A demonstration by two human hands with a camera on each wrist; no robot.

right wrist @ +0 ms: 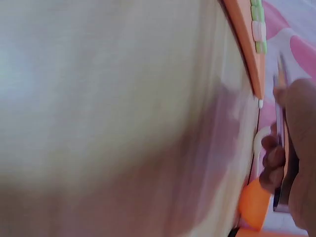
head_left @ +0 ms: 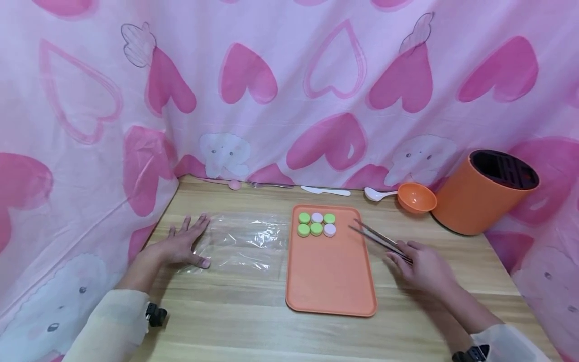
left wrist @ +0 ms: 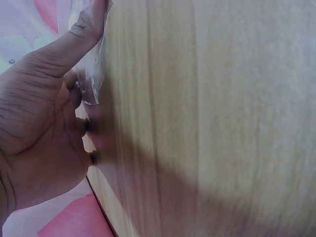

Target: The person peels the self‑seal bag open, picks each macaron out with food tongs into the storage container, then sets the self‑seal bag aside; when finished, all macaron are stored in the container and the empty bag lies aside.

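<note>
My left hand (head_left: 183, 245) rests with spread fingers on the left end of a clear plastic bag (head_left: 249, 241) lying flat on the table. In the left wrist view the thumb (left wrist: 84, 34) lies at the crinkled edge of the plastic. My right hand (head_left: 427, 266) grips metal tongs (head_left: 382, 240), their tips apart over the right edge of an orange tray (head_left: 332, 276). Nothing sits between the tips. Green macarons (head_left: 303, 230) and pink macarons (head_left: 317, 217) form two short rows at the tray's far left.
Along the back lie a pink spoon (head_left: 234, 184), a fork (head_left: 271, 185), a white knife (head_left: 325, 191) and a white spoon (head_left: 379, 194). An orange bowl (head_left: 417, 197) and an orange knife block (head_left: 481, 193) stand back right. A heart-patterned curtain (head_left: 280, 120) borders the table.
</note>
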